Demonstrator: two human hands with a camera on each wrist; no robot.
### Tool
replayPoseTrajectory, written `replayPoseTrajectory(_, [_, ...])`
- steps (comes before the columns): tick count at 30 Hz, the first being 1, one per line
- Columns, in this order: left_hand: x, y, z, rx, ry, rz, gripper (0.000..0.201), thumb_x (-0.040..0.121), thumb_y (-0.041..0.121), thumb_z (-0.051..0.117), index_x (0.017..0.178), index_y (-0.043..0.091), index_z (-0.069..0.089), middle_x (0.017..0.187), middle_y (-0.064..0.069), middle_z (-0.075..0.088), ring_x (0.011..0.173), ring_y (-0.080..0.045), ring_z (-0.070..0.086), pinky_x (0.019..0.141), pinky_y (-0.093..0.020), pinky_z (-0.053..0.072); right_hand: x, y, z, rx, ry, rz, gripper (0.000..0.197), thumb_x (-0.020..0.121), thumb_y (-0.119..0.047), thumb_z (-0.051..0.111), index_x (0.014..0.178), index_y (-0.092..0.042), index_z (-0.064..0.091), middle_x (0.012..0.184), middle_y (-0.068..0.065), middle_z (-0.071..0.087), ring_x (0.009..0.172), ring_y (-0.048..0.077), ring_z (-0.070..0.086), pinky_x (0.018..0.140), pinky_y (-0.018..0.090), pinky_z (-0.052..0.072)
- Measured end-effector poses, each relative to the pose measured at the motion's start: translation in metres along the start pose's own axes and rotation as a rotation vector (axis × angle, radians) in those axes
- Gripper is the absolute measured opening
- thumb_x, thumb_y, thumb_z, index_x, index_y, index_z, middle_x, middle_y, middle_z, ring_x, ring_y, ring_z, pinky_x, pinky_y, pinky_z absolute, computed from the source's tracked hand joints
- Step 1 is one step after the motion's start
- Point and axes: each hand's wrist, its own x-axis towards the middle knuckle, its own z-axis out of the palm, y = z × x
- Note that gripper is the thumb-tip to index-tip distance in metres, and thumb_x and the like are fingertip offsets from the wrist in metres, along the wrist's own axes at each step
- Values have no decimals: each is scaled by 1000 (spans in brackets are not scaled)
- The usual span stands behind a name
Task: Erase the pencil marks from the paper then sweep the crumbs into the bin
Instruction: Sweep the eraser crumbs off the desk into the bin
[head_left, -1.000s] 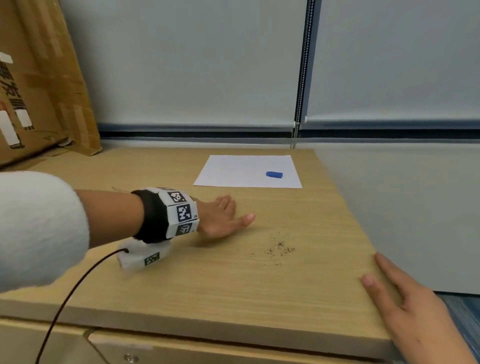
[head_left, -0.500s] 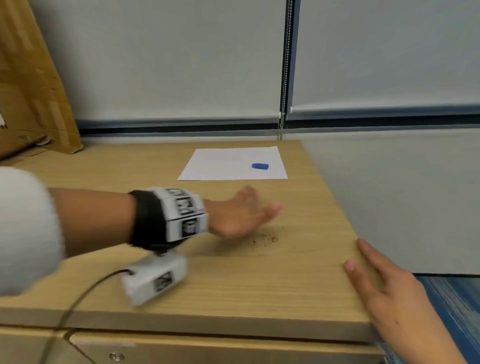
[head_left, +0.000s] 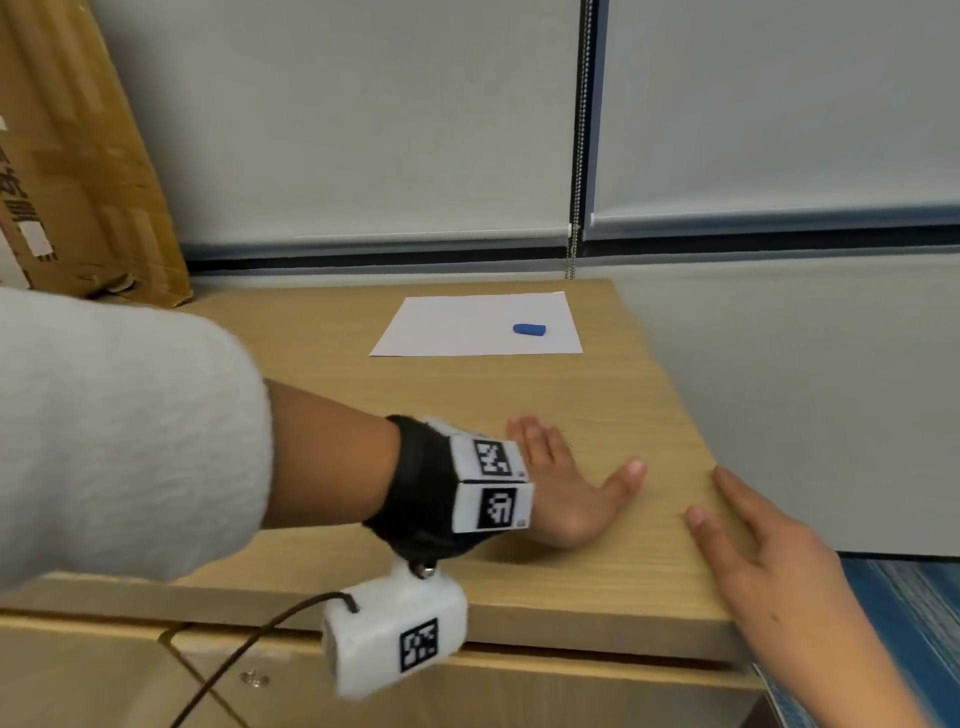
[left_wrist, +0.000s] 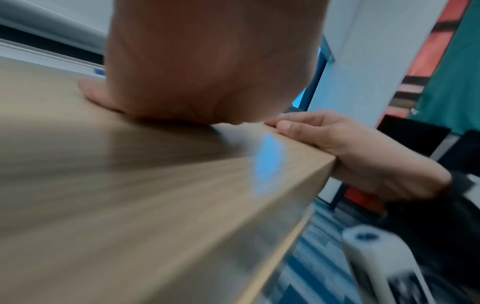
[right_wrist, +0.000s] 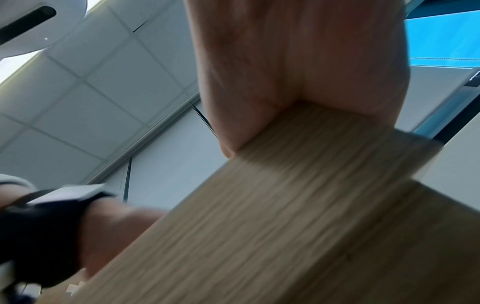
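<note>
A cardboard box (head_left: 62, 171) leans against the wall at the far left. The left hand (head_left: 566, 488) lies on the wooden table (head_left: 322, 525) on its little-finger edge, fingers straight and together, holding nothing. No crumbs show in any view; they are probably hidden under or just ahead of that hand. Such crumbs are light, loose and dry, so they likely scatter easily and are better pushed with the hand's edge than picked up. Farther back lies the paper (head_left: 457, 327), thin and easily shifted, with a blue eraser (head_left: 529, 329) on it. At the table's right edge the right hand (head_left: 769, 566) waits, fingers flat over the edge. No bin is visible.
</note>
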Motion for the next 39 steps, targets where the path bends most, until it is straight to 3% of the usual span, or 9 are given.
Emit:
replayPoseTrajectory(2, [10, 25, -8, -109, -28, 95, 140, 45, 93, -23, 152, 3, -12, 159, -14, -20, 147, -28, -19, 116, -46, -12, 0, 0, -1, 25, 2, 5, 55, 91, -26, 58, 142, -14, 42, 149, 5, 41, 139, 20, 34, 106, 22, 22])
replayPoseTrajectory(6, [13, 3, -47, -299, -8, 159, 99, 81, 77, -7, 154, 11, -10, 161, -8, -16, 148, -23, -12, 117, -46, -7, -1, 3, -2, 67, 12, 12, 55, 91, -26, 59, 142, -15, 43, 147, 3, 43, 137, 19, 36, 103, 21, 23])
replayPoseTrajectory(13, [-57, -122, -20, -10, -46, -251, 108, 70, 77, -1, 150, 7, -19, 158, -10, -27, 146, -21, -21, 120, -38, -5, 0, 5, 0, 58, 8, 3, 58, 92, -31, 55, 145, -15, 37, 147, 0, 43, 135, 19, 38, 96, 19, 23])
replayPoseTrajectory(19, [-60, -75, 3, 110, -67, -140, 104, 77, 80, -2, 147, 7, -27, 153, -13, -35, 143, -27, -29, 118, -47, -10, -2, 1, 0, 72, 16, 11, 57, 93, -29, 55, 145, -15, 37, 147, 2, 42, 136, 20, 37, 105, 24, 25])
replayPoseTrajectory(25, [-11, 24, 9, 26, -40, 130, 169, 0, 83, -35, 150, 5, -20, 156, -13, -29, 144, -28, -27, 115, -47, -15, 0, 2, 0, 95, 35, 21, 55, 89, -28, 61, 140, -14, 47, 143, 7, 48, 135, 23, 41, 107, 30, 28])
replayPoseTrajectory(27, [-6, 31, -6, -84, -25, 167, 149, 32, 93, -29, 151, 5, -18, 158, -13, -26, 146, -26, -22, 117, -43, -11, 1, 4, 0, 108, 39, 17, 53, 88, -26, 63, 138, -15, 49, 142, 7, 50, 133, 22, 43, 105, 27, 28])
replayPoseTrajectory(30, [11, -2, -40, -26, 5, 163, 92, 88, 71, -4, 151, 5, -17, 158, -14, -23, 146, -28, -19, 118, -46, -7, 1, 9, 2, 112, 56, 24, 53, 89, -25, 62, 139, -14, 48, 142, 3, 49, 133, 19, 42, 101, 21, 25])
replayPoseTrajectory(35, [48, -70, -58, 239, -34, -65, 93, 90, 70, 0, 151, 2, -14, 159, -16, -20, 147, -28, -15, 120, -46, -2, 2, 12, 5, 143, 62, 3, 56, 90, -27, 60, 142, -13, 44, 145, 0, 46, 134, 14, 39, 102, 16, 21])
replayPoseTrajectory(39, [55, -38, -52, 350, -101, 112, 95, 86, 74, -2, 151, 6, -17, 158, -13, -23, 147, -27, -16, 120, -49, 0, 2, 13, 3, 141, 58, -13, 56, 90, -26, 60, 142, -13, 43, 145, -2, 46, 134, 13, 39, 103, 17, 23])
